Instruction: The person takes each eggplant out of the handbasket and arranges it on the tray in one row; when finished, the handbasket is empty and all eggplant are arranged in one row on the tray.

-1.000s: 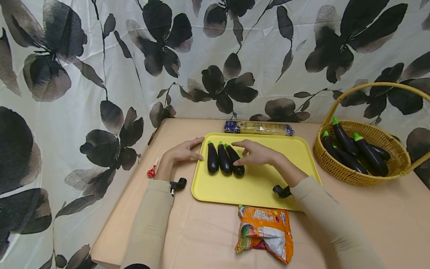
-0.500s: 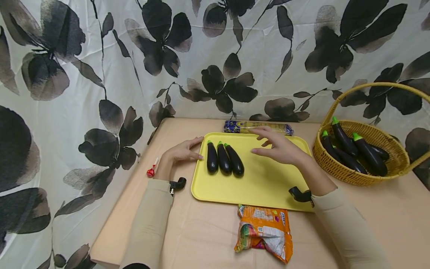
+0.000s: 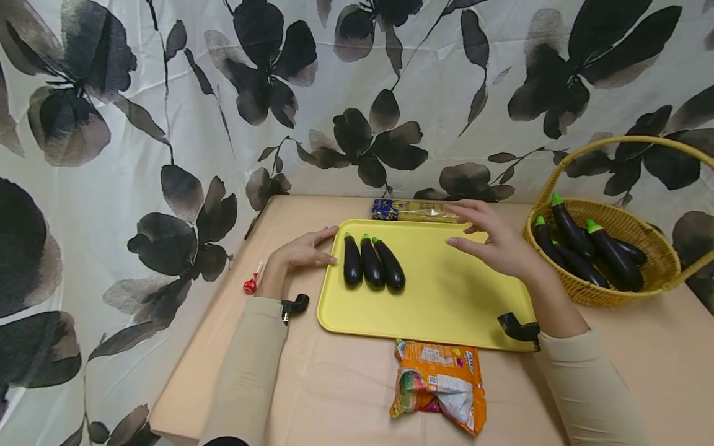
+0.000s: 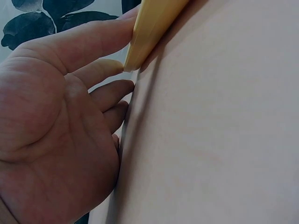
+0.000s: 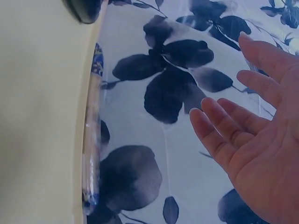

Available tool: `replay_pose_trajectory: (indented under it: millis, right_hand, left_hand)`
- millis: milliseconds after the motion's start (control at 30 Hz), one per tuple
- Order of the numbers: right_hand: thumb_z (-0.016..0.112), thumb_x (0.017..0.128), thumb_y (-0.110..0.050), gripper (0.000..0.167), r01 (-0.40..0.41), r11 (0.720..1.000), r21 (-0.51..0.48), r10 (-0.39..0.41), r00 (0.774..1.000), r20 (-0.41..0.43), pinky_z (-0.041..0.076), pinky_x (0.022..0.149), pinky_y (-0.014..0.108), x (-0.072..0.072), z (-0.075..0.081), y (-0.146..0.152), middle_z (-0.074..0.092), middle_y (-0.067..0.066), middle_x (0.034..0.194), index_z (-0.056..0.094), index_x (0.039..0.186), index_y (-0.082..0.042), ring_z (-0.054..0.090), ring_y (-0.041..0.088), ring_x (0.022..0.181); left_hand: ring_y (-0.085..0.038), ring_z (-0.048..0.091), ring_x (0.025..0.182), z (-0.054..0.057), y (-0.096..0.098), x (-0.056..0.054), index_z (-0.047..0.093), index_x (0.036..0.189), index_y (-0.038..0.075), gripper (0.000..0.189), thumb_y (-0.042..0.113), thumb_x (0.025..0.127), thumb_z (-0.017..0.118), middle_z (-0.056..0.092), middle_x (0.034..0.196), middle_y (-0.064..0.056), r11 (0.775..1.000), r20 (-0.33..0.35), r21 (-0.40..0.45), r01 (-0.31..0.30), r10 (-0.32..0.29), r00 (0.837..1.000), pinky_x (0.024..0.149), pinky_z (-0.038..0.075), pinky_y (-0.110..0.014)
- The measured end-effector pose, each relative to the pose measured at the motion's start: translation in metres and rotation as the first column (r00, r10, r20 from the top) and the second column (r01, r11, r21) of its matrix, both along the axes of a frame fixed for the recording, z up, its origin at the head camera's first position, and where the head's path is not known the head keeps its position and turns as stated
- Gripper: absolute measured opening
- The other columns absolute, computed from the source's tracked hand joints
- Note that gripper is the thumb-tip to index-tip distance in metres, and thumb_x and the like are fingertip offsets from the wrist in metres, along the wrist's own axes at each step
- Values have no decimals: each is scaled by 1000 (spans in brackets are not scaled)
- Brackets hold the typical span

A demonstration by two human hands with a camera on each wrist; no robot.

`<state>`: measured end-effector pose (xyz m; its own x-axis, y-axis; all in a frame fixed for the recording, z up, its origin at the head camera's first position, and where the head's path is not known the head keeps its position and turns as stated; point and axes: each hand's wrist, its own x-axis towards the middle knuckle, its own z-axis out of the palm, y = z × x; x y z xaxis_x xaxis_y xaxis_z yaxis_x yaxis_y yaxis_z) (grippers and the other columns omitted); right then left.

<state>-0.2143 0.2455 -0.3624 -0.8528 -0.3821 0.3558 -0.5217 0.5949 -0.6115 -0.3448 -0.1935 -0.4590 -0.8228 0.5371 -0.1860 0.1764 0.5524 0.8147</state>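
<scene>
Three black eggplants with bright green tips, the middle eggplant [image 3: 372, 262] among them, lie side by side on the left part of a yellow tray [image 3: 424, 316]. At the tray's left edge my left hand [image 3: 301, 249] has its thumb on the rim and its fingers fairly straight. In the left wrist view the thumb and index fingertip meet the tray's yellow rim [image 4: 148, 32]. My right hand [image 3: 499, 244] hovers over the tray's right side, fingers spread and holding nothing. The right wrist view shows that palm with loosely extended fingers [image 5: 212, 130].
A wicker basket [image 3: 599, 297] with several eggplants [image 3: 616, 260] stands at the right. Behind the tray lies a blue-and-gold wrapped package [image 3: 409, 210]. An orange snack bag [image 3: 440, 387] lies in front, and a red lollipop [image 3: 251, 285] beside the left wrist. A floral curtain [image 3: 357, 87] hangs behind.
My right hand has left the rightmost eggplant, which stays on the tray, and moved right toward the basket. My left hand has stayed at the tray's left edge.
</scene>
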Motion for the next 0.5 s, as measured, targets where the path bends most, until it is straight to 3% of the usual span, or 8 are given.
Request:
replay_pose_trajectory:
  millis: [133,333,500]
  right_hand:
    - [76,97,-16,63,26,1000,6,-26,1000,-3,52,99,51,1,-2,8,46,9,156,52,155,-22,58,28,122]
    - [74,99,-22,62,94,996,6,-94,994,63,50,100,61,9,4,22,49,12,154,51,156,-21,57,35,124]
    - [71,101,-26,62,179,984,19,-179,981,68,51,95,44,13,7,41,51,9,148,47,158,-28,57,33,125]
  left_hand:
    - [-23,6,164,-1,0,0,31,165,20,101,27,83,89,20,175,-1,1000,-7,-5,6,-6,1000,133,6,-46]
    - [-20,7,163,-2,-1,-1,31,166,21,101,28,83,89,20,175,0,1000,-18,-11,6,-6,1000,133,7,-44]
    - [-21,7,164,-2,-2,-1,31,166,22,102,30,82,89,20,175,0,1000,-13,-14,-1,1,1000,133,7,-46]
